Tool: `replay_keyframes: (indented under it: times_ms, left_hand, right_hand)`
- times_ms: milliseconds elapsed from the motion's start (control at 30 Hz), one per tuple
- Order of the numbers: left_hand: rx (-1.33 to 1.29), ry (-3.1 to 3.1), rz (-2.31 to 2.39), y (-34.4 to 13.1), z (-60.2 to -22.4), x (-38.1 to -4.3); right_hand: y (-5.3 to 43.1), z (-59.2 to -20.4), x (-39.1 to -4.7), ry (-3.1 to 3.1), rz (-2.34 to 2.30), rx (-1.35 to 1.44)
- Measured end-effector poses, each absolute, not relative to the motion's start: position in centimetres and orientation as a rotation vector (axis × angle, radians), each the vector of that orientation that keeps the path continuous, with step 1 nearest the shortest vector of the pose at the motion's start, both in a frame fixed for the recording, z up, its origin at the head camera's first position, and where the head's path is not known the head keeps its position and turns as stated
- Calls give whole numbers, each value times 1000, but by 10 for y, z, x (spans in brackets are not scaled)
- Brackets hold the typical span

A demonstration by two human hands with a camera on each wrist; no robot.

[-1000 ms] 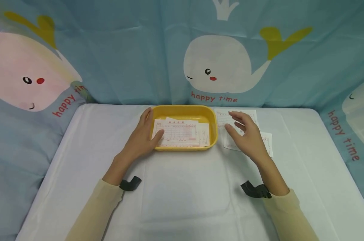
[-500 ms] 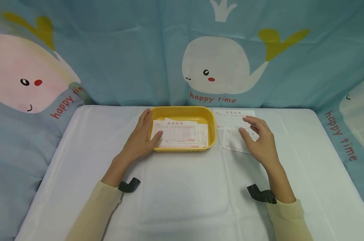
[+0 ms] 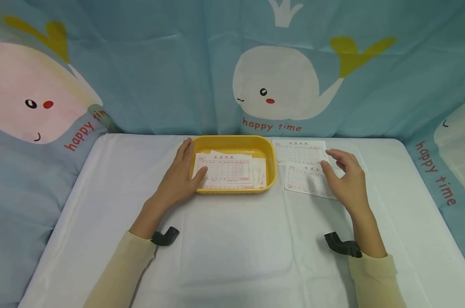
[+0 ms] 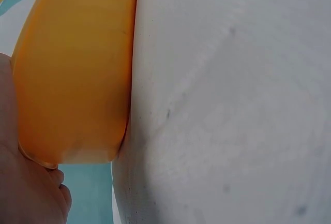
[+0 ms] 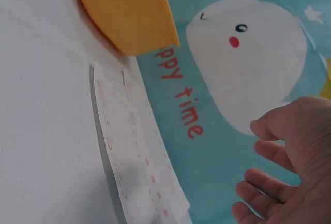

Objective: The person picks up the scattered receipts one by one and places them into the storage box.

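Observation:
Slips of printed paper [image 3: 225,167] lie stacked in a yellow plastic tray [image 3: 271,182] at the table's far side. My left hand [image 3: 176,179] holds the tray's left end, with the thumb over the rim above the slips. In the left wrist view, that hand [image 4: 31,182] lies along the edge of the tray [image 4: 77,79]. Two more printed slips, a back one [image 3: 298,152] and a front one [image 3: 305,177], overlap on the table right of the tray. My right hand [image 3: 348,179] hovers over their right edges, fingers loosely bent and holding nothing, as the right wrist view also shows.
White cloth [image 3: 236,239] covers the table. A blue curtain with whale prints [image 3: 178,85] hangs behind the far edge and at both sides. Black wrist mounts stick out from the left wrist [image 3: 166,236] and the right wrist [image 3: 342,246].
My right hand has moved to the right, away from the tray, uncovering more of the two loose slips. The left hand and the tray have stayed in place.

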State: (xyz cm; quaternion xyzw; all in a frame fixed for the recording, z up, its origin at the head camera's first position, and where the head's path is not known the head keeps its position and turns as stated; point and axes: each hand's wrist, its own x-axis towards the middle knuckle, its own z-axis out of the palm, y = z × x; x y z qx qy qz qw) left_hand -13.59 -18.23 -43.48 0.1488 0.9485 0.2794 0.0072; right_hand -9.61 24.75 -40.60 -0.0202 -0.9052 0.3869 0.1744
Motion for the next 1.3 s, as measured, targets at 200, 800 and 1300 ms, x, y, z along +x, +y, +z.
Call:
replay_keyframes:
  times_ms: [200, 800, 1300]
  left_hand:
    - [470, 2978, 876, -182, -435, -136]
    - [475, 2970, 879, -182, -435, -136]
    - [484, 2982, 875, -182, -435, -136]
  right_hand:
    - [265, -410, -98, -2668, 1087, -91]
    - [282, -425, -100, -2940, 1041, -108]
    - [285, -432, -102, -3033, 988, -98]
